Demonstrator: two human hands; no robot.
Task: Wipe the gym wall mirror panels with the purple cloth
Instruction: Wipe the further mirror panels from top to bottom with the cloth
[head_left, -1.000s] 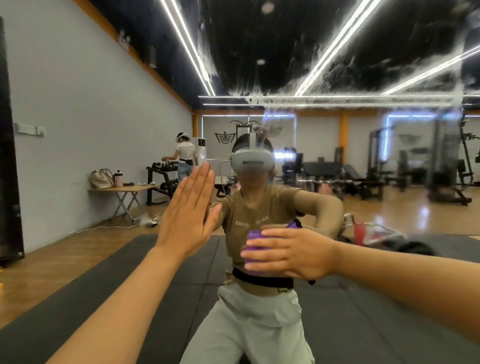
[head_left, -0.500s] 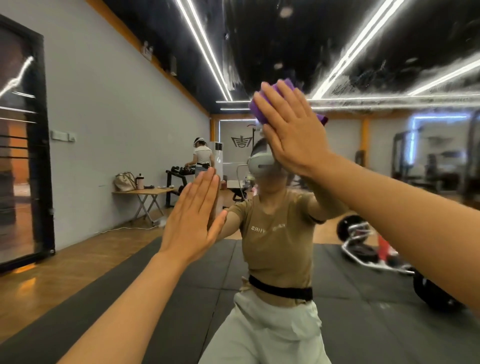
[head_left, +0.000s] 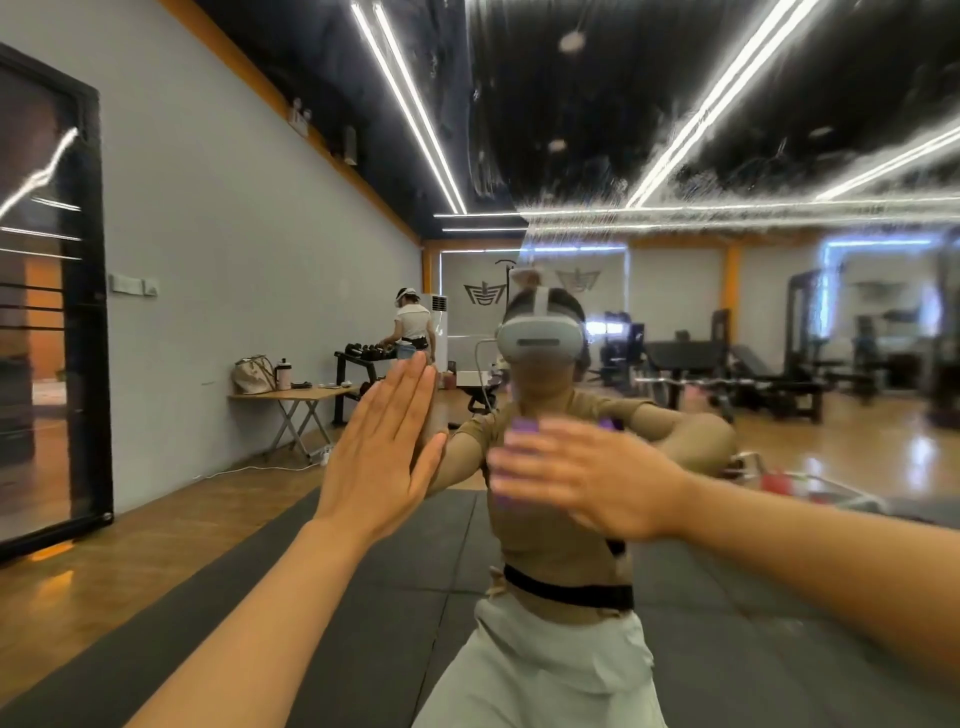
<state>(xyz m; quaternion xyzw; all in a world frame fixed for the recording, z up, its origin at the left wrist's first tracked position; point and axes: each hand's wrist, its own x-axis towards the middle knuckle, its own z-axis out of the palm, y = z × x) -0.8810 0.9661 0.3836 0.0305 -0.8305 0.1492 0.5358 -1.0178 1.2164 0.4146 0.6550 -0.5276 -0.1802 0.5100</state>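
Just right of the frame's middle, the right hand (head_left: 587, 478), blurred, presses the purple cloth (head_left: 523, 427) to the mirror (head_left: 597, 130) with fingers nearly straight; the cloth peeks out above the fingers. Left of it, the left hand (head_left: 382, 457) lies flat on the glass, fingers together. Streaks of wet cross the upper right.

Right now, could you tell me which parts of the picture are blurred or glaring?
Head view: the right hand pressing the purple cloth is motion-blurred; the left hand is sharp; reflected ceiling light strips glare; the mirror looks smeared upper right.
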